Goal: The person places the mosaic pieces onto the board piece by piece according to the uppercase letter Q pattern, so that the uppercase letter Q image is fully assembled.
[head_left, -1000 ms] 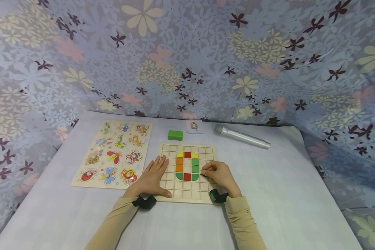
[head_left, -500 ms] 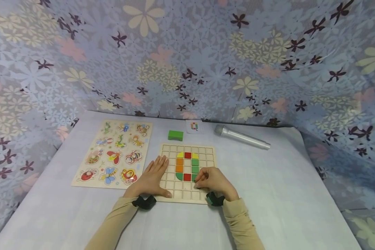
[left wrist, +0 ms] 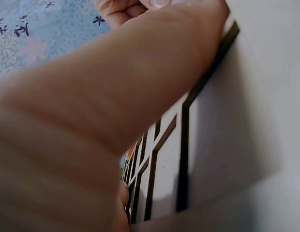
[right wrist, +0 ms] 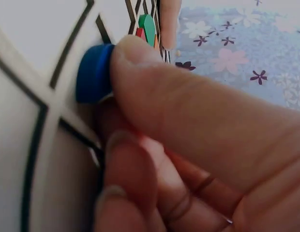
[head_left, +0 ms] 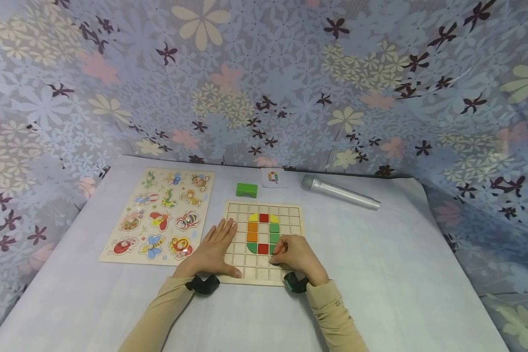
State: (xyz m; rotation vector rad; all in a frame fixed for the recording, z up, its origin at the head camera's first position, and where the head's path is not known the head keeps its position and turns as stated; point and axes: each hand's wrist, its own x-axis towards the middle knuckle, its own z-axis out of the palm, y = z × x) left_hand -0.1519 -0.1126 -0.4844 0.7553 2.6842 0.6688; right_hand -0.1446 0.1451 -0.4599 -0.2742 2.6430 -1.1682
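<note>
My left hand (head_left: 213,250) lies flat with fingers spread on the left side of the wooden grid board (head_left: 251,275). Between thumb and fingertips, my right hand (head_left: 296,256) pinches a small blue piece (right wrist: 94,72) with a curved side, held against the board's grid. In the head view that hand mostly hides the piece, just below the lower right of a ring of coloured tiles. The ring has red tiles (head_left: 263,249), orange tiles (head_left: 253,231), green tiles (head_left: 274,228) and yellow corners (head_left: 275,218). My left forearm and hand block much of the left wrist view.
A wooden puzzle board with insect pictures (head_left: 134,244) lies left of the grid. Behind the grid are a green block (head_left: 247,190) and a card printed with a coloured ring (head_left: 274,178). A silver microphone (head_left: 343,193) lies at the back right.
My right hand has moved left and toward me, from beside the ring's right side to just below its lower right corner. The left hand stays in place.
</note>
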